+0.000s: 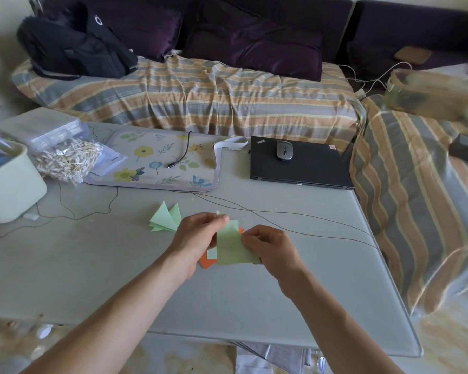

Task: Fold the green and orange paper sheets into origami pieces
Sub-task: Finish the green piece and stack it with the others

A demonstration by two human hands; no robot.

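Green paper sheet [231,248], partly folded, held just above the table [119,265] near its middle, between both hands. Left hand [197,238] at the sheet's upper left edge, fingers [222,218] curled and pinching the top corner. Right hand [270,245] on the sheet's right edge, fingers curled round it and gripping. Orange paper sheet [207,261] flat on the table directly beneath, mostly hidden, one corner showing at the lower left. Finished green origami piece [166,218] lying on the table just up and left of the left hand, apart from it. Farther back: floral mat [152,163] with a black cable, closed black laptop [300,164] with a grey mouse [284,149] on top. White bin [10,184] at the table's left edge.
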